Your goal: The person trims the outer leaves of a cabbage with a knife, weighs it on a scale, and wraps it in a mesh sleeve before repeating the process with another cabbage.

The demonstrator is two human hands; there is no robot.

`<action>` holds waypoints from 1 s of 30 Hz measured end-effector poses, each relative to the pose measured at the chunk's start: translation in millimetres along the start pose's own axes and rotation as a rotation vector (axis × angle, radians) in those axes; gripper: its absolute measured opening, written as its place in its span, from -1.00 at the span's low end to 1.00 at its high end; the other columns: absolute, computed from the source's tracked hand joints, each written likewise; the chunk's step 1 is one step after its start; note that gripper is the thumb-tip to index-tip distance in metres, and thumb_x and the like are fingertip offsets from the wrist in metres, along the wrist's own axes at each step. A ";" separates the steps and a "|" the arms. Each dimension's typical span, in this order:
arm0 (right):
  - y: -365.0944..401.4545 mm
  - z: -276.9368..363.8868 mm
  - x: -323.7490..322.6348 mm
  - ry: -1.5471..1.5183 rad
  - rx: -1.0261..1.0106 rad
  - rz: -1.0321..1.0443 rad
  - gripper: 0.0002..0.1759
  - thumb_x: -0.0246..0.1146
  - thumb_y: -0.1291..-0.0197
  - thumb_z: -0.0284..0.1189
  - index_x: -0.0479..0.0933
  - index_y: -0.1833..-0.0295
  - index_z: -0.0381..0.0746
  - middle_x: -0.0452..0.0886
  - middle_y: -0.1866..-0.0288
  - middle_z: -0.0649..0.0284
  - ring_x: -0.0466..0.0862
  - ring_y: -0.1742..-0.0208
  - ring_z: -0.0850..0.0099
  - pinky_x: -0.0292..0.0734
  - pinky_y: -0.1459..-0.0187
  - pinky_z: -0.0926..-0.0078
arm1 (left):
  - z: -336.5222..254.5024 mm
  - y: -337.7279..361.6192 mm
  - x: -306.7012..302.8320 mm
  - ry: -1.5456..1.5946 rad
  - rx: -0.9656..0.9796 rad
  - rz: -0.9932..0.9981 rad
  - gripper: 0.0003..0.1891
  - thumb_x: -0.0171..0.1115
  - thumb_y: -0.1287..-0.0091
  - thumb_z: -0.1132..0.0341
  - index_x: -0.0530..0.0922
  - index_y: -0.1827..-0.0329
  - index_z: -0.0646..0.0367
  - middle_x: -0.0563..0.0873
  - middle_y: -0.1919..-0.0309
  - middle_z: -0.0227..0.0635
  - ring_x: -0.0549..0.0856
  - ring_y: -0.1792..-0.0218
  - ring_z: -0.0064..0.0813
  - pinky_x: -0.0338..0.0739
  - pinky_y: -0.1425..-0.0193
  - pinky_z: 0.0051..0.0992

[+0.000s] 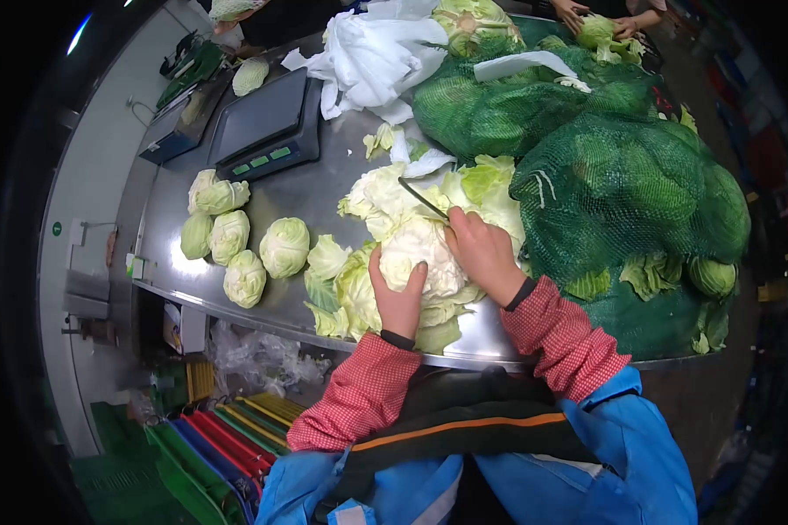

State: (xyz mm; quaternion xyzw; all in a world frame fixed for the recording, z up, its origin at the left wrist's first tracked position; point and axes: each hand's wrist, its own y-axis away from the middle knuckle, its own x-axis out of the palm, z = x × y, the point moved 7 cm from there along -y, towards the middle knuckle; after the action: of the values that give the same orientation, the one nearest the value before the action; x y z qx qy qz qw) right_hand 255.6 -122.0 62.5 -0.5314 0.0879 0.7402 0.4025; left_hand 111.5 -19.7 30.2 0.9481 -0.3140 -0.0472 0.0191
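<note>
The left hand point(398, 296) cups a pale cabbage point(422, 247), best kept steady, at six o'clock on the bench point(324, 194), while the right hand point(480, 249) clasps a dark tool point(423, 199) toward ten o'clock, ideally clear of the left.

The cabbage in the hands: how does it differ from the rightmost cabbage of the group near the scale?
The held cabbage looks whiter; the rightmost cabbage is greener. Loose leaves lie around the held cabbage, while the rightmost cabbage looks tightly closed. The held cabbage appears larger than the rightmost cabbage. Both are roundish.
</note>
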 end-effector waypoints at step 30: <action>29.3 -9.7 -43.6 -1.770 0.537 0.392 -0.47 0.07 -0.43 0.04 0.41 -0.17 -0.20 0.58 0.47 0.37 0.44 0.76 0.67 0.38 0.75 0.73 | -21.3 -23.1 -9.4 0.168 -0.005 0.558 -0.21 -0.15 -0.49 -0.27 0.09 -0.59 0.11 0.29 -0.50 -0.16 0.30 -0.49 -0.20 0.18 -0.55 -0.23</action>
State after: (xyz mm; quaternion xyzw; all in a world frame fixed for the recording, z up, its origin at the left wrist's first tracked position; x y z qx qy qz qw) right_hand 247.2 -168.7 87.1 0.3583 0.0057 0.8839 0.3003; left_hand 119.9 4.5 50.6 0.8256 -0.5598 0.0376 0.0597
